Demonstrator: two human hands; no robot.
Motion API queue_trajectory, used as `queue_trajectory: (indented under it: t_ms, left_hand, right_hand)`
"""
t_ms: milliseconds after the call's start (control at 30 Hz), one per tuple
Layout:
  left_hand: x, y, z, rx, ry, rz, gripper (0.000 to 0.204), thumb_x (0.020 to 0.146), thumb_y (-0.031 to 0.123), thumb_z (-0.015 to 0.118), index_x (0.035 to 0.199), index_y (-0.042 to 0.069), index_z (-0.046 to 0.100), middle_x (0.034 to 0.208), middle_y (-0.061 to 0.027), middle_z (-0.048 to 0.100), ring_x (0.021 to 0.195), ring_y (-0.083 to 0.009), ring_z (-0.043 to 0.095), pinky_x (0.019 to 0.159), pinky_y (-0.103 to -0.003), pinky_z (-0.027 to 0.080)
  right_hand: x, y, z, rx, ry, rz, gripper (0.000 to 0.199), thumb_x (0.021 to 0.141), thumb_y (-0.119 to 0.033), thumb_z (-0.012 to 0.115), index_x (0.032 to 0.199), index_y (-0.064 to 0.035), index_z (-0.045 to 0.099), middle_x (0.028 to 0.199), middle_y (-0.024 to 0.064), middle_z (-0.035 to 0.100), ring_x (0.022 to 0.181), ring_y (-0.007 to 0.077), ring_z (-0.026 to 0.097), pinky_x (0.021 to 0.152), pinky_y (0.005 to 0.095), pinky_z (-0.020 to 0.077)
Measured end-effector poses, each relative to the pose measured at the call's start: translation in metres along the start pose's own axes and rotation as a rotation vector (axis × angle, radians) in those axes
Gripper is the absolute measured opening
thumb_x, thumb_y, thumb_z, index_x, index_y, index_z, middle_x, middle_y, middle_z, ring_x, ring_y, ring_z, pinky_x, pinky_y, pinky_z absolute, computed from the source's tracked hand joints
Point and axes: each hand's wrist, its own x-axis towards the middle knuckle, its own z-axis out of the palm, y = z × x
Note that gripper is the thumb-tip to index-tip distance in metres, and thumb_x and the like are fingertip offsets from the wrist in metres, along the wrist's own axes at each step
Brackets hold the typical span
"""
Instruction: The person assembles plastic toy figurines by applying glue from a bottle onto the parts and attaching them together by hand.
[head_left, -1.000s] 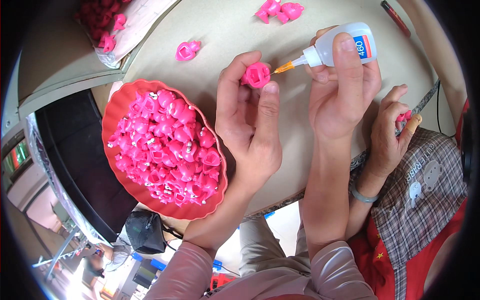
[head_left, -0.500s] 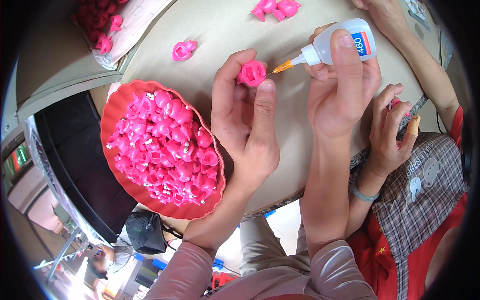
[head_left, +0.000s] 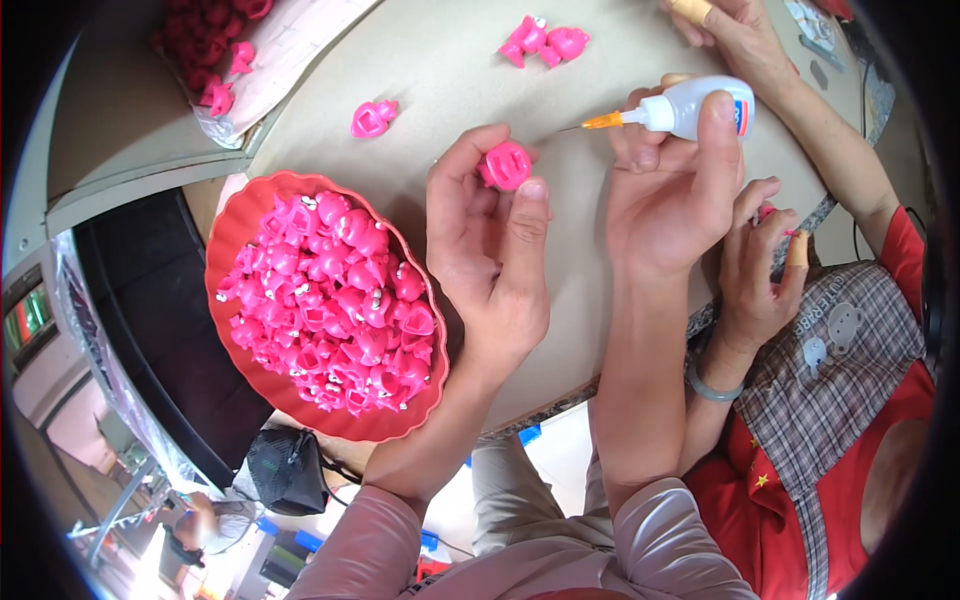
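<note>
2-handed, pinches pink figure (head_left: 506,166) in left hand (head_left: 488,262), presumably leaving its recessed side accessible; grips squeeze bottle (head_left: 685,106) in right hand (head_left: 662,215), with orange nozzle (head_left: 603,121) clear

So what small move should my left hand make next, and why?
Perhaps lower the pink piece in your left hand onto the table: the orange nozzle of the bottle in your right hand has drawn back from it, and similar pieces already lie there.
</note>
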Motion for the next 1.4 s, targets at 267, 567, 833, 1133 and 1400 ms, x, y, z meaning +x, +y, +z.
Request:
queue_trajectory:
  t_ms: [267, 567, 833, 1133, 1400]
  left_hand:
    - [0.004, -0.002, 0.000, -0.080, 0.005, 0.052, 0.035, 0.087, -0.011, 0.063, 0.110, 0.003, 0.039, 0.120, -0.0254, 0.059, 0.097, -0.0195, 0.063, 0.085, -0.032, 0.055]
    - [0.000, 0.000, 0.002, -0.099, 0.076, 0.069, 0.037, 0.082, -0.013, 0.068, 0.102, 0.003, 0.041, 0.112, -0.0236, 0.063, 0.094, -0.0215, 0.066, 0.083, -0.032, 0.057]
    - [-0.002, 0.003, 0.003, -0.096, -0.011, -0.115, 0.021, 0.088, -0.005, 0.066, 0.107, -0.005, 0.058, 0.114, -0.0124, 0.065, 0.094, -0.0147, 0.066, 0.078, -0.025, 0.055]
    - [-0.003, -0.005, -0.001, -0.149, -0.008, -0.066, 0.023, 0.094, 0.002, 0.061, 0.115, -0.004, 0.055, 0.115, -0.0139, 0.064, 0.088, -0.0136, 0.064, 0.080, -0.027, 0.054]
    - [0.000, -0.002, -0.006, -0.082, 0.014, -0.094, 0.025, 0.094, 0.003, 0.062, 0.116, -0.005, 0.056, 0.092, -0.0051, 0.062, 0.081, -0.0095, 0.061, 0.072, -0.023, 0.051]
  right_hand:
    - [-0.003, -0.005, 0.010, -0.041, -0.049, 0.007, 0.024, 0.092, -0.008, 0.063, 0.111, 0.0001, 0.052, 0.095, 0.0193, 0.068, 0.077, 0.0196, 0.066, 0.065, 0.0296, 0.0515]
    - [-0.006, -0.006, 0.021, -0.501, -0.085, -0.183, 0.051, 0.086, 0.003, 0.068, 0.130, -0.0029, 0.043, 0.116, 0.0212, 0.065, 0.098, 0.0160, 0.062, 0.085, 0.0270, 0.0481]
    - [-0.026, -0.012, 0.004, -1.037, -0.061, -0.206, 0.053, 0.085, 0.006, 0.061, 0.134, 0.0010, 0.043, 0.116, 0.0192, 0.065, 0.108, 0.0224, 0.064, 0.093, 0.0319, 0.0495]
    - [-0.048, -0.045, 0.025, -1.175, -0.158, -0.262, 0.084, 0.078, 0.003, 0.070, 0.148, -0.0014, 0.023, 0.145, 0.0204, 0.038, 0.138, 0.0300, 0.036, 0.111, 0.0415, 0.0333]
    - [0.110, -0.045, 0.127, -1.231, -0.433, -0.287, 0.027, 0.085, -0.006, 0.056, 0.108, 0.0015, 0.067, 0.098, 0.0185, 0.070, 0.091, 0.0261, 0.068, 0.081, 0.0374, 0.0522]
